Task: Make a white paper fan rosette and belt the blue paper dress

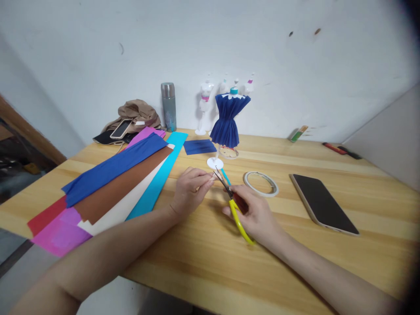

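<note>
My left hand is closed in a pinch on a small pale strip of paper. My right hand grips yellow-handled scissors, whose blades meet the strip at the left fingertips. Just beyond the blades lies a narrow teal strip. Behind my hands stands a small white dress form with its round base on the table. It wears a pleated dark blue paper dress and a teal band at its neck.
On the left, several coloured crepe paper sheets overlap. A tape roll and phone lie right. At the wall stand a flask and white dress forms. A blue paper piece and a glue stick are farther back.
</note>
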